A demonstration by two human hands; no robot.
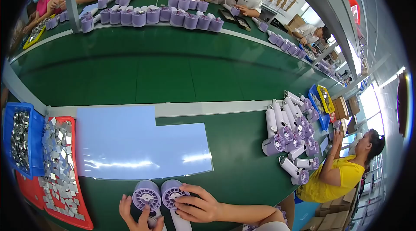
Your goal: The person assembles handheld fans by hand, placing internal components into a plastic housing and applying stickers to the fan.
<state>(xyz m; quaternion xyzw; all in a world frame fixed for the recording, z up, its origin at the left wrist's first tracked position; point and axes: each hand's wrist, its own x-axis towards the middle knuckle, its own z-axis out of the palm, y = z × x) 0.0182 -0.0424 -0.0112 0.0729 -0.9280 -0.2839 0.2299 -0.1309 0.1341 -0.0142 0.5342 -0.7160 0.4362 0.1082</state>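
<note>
Two purple round-headed housings with white handles stand side by side at the table's near edge, their slotted round faces turned up and handles toward me. My left hand (139, 217) is at the left housing (146, 192), its fingers about the head's lower edge and the white handle; the palm is cut off by the lower frame edge. My right hand (200, 205) reaches in from the right, fingers curled over the right side of the right housing (171, 187). That one's handle runs down beneath the hand.
At left, a red tray (73, 174) holds small silvery square pieces, beside a blue bin (38, 144) of metal parts. A pale blue sheet (130, 144) covers the table's middle. More housings (274, 144) cluster at right. Beyond runs a green conveyor belt (173, 71); several co-workers sit around it.
</note>
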